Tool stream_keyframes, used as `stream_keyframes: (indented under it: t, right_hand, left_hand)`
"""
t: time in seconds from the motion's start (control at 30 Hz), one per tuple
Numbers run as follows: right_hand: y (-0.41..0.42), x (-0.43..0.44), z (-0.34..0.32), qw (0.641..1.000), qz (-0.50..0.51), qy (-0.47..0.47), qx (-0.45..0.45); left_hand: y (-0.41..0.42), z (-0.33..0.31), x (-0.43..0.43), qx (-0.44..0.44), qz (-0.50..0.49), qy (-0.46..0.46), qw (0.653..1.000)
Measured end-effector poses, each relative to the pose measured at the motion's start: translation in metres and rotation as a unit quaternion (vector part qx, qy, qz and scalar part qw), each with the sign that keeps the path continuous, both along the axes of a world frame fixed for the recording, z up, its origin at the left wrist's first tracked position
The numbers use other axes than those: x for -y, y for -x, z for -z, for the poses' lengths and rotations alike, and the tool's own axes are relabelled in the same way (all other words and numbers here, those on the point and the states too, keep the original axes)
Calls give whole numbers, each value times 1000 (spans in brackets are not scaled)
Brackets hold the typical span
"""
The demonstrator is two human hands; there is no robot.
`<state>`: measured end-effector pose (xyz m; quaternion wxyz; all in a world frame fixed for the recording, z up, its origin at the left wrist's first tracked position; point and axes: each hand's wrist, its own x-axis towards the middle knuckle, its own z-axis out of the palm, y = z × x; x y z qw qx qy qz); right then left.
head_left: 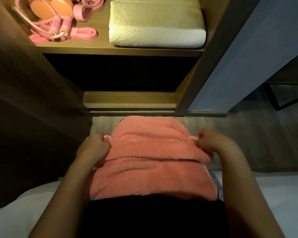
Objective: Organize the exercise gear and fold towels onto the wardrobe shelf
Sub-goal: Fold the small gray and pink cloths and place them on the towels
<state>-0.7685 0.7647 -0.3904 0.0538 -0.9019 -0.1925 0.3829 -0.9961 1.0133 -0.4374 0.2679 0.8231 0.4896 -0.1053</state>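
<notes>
A salmon-pink towel (150, 162) lies partly folded across my lap, its far end hanging toward the floor. My left hand (95, 145) pinches its left edge and my right hand (212, 141) pinches its right edge, both near a fold line. On the lit wardrobe shelf (120, 49) above lies a folded cream towel (156, 26) at the right. At the shelf's left sit a pink jump rope (58, 26), pink resistance bands (84, 34) and orange rounded gear (48, 7).
The wardrobe's wooden side panels (212, 66) frame a dark lower compartment (120, 73). A blue-grey wall stands at the right with a black metal frame (286, 98) beside it. White bedding (265, 194) lies under my arms, with grey floor beyond.
</notes>
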Motion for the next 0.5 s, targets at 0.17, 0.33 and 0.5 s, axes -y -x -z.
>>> stream_keyframes:
  t: [0.17,0.33,0.5]
  right_hand:
    - [20,-13,23,947,76,-300,83]
    - [18,-4,35,949,54,-306,50]
    - [3,-3,46,951,127,-275,65]
  left_hand:
    - [-10,4,23,270,-18,-39,962]
    - [1,7,26,318,-24,7,948]
    - [6,14,18,295,-189,46,935]
